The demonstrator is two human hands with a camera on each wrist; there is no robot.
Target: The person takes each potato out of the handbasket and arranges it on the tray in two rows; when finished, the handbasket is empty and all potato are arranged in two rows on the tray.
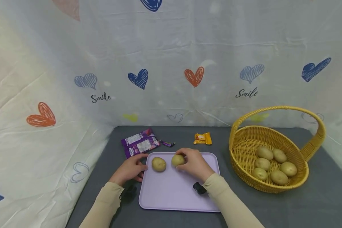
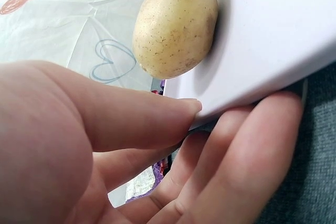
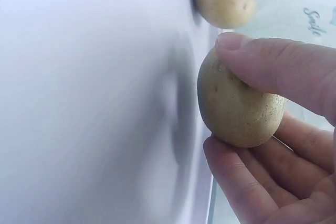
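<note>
My right hand grips a potato between thumb and fingers, close over the far part of the lilac tray. In the right wrist view a shadow falls on the tray beside this potato. A second potato lies on the tray near its far left corner. At the tray's left edge is my left hand, holding the rim. The left wrist view shows its thumb on the rim and the other fingers curled against the side and underneath.
A yellow wicker basket with a tall handle stands at the right, holding several potatoes. Behind the tray lie a purple wrapper, a small purple-wrapped candy and an orange packet. A printed white sheet hangs behind the grey table.
</note>
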